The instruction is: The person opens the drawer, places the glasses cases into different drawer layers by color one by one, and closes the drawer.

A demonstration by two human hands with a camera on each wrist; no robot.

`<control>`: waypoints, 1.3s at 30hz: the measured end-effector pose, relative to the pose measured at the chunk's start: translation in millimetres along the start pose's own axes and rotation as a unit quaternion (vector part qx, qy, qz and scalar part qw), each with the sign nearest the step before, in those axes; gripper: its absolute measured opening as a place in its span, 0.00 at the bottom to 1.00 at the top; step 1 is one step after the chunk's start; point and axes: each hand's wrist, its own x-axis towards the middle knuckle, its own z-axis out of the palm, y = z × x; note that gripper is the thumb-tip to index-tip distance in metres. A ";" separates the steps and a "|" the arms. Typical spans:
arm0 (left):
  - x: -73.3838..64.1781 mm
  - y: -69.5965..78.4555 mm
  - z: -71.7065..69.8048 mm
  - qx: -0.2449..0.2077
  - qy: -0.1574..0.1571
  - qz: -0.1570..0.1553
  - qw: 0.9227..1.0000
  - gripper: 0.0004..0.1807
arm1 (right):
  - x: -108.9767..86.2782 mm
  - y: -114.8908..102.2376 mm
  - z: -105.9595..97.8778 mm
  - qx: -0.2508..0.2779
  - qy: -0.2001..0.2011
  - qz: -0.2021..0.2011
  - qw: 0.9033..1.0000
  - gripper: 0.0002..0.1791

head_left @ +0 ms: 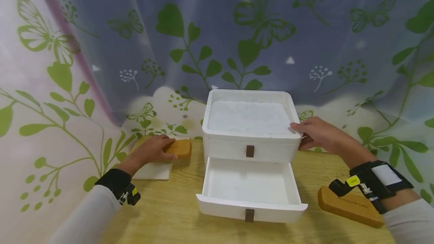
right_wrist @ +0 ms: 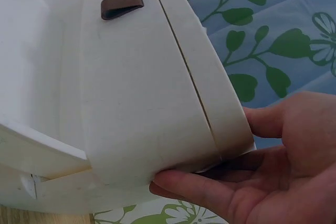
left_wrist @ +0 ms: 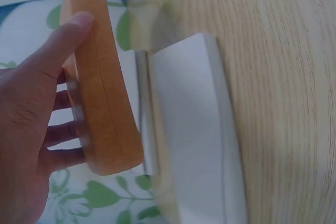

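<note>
A white two-drawer storage box [head_left: 245, 150] stands on the table. Its lower drawer [head_left: 251, 183] is pulled out with nothing inside, while the upper drawer, with a brown tab [head_left: 250, 151], is closed. My right hand [head_left: 318, 134] grips the box's right side near the top front corner, thumb on the rim; the right wrist view shows fingers [right_wrist: 194, 184] against its side. To the left, my left hand [head_left: 154, 149] holds an orange-brown rounded block [left_wrist: 105, 82], its thumb on one face and fingers behind. Beside that hand lies a flat white piece [left_wrist: 194, 124].
Another orange-brown block [head_left: 350, 206], with small print on top, lies on the wooden table [head_left: 162, 210] below my right wrist. A curtain [head_left: 217, 48] with green leaves and butterflies hangs right behind the storage box and along both sides.
</note>
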 end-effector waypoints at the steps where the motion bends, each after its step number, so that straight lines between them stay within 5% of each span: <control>1: -1.1 2.1 -4.3 0.003 0.000 -0.003 1.000 0.35 | -0.3 0.3 -1.3 0.006 -0.006 -0.003 1.000 0.35; 10: -11.1 24.9 -36.4 0.010 -0.010 -0.042 0.999 0.33 | 2.8 6.5 -8.9 0.040 -0.041 -0.013 0.998 0.36; 23: -18.0 75.0 -92.9 0.002 0.017 0.036 0.999 0.32 | 2.3 9.8 -11.1 0.053 -0.046 -0.009 0.998 0.36; 28: -13.8 102.0 -112.1 -0.002 -0.003 0.045 0.999 0.34 | 2.8 7.8 -11.2 0.044 -0.042 -0.013 0.998 0.36; 39: 12.3 162.3 -121.1 0.004 -0.003 0.120 0.993 0.35 | 4.0 10.5 -9.5 0.037 -0.034 -0.007 0.999 0.38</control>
